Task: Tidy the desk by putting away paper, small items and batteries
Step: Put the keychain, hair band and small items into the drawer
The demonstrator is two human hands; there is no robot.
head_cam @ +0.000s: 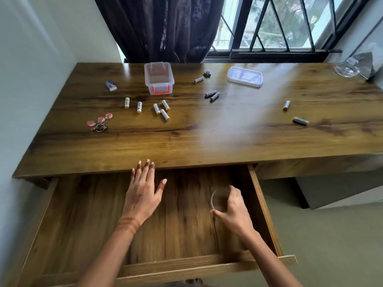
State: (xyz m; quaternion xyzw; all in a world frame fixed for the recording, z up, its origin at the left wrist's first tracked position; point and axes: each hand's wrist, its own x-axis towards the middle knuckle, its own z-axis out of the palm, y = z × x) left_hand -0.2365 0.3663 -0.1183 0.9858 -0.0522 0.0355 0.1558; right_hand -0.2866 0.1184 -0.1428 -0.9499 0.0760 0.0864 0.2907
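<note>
The wooden desk has its wide drawer pulled open below me. My right hand is inside the drawer at its right side, curled around a clear round object; motion blur hides what it is. My left hand hovers flat over the drawer, fingers spread, fingertips at the desk's front edge, holding nothing. Several white batteries lie left of centre, two dark ones in the middle, others at the right. A clear box with orange latches stands open at the back.
The box's lid lies apart at back right. An eraser and a pink keychain are on the left, a small dark item near the back. A glass dish and silver bag sit far right. A wall borders the left.
</note>
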